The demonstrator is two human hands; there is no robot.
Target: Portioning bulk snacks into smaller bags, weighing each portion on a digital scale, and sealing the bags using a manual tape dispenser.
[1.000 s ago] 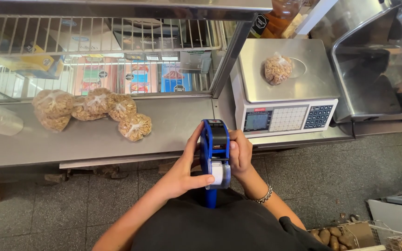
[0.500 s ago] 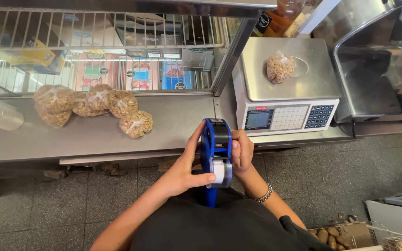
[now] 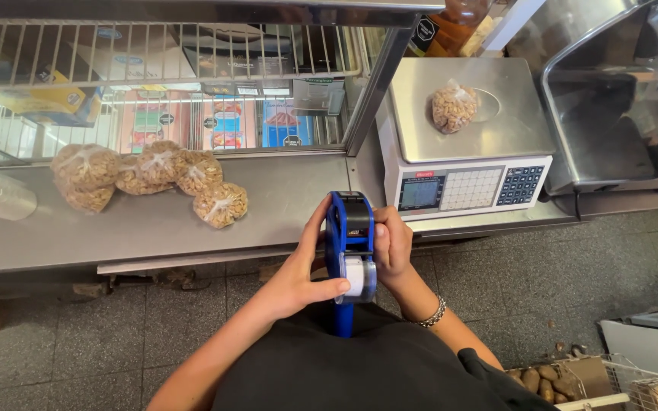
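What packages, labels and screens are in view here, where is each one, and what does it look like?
Label gun: blue and black, held in both hands, white roll at front.
Scale screen: small bluish rectangle, scale's front left.
Bagged nuts: clear tied bag on scale pan.
Nut bags: clear, clustered on steel counter.
Yellow box: behind wire rack.

Five bags of nuts, one scale, one blue label gun, two hands.

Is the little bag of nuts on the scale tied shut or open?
Shut. The bag of nuts on the scale is gathered and knotted on top, nothing spilled.
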